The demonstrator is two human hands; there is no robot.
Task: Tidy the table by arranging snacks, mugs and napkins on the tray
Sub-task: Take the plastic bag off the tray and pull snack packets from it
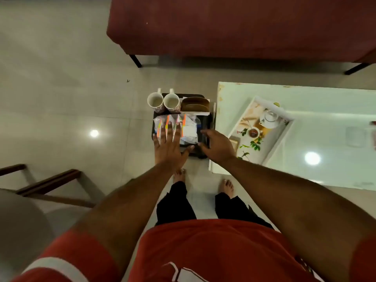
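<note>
A dark tray sits below me, beside the white table. At its far edge stand two floral mugs and a brown wooden napkin holder on white napkins. Several clear snack packets with orange stripes lie across its middle. My left hand lies flat with fingers spread over the left packets, thumb near the tray's near edge. My right hand curls its fingers around the tray's near right edge. What the tray rests on is hidden.
A white glass-topped table stands at the right, carrying a white tray printed with a teapot and cup. A maroon sofa fills the back. A wooden chair frame is at the left. My bare feet stand on the tiled floor.
</note>
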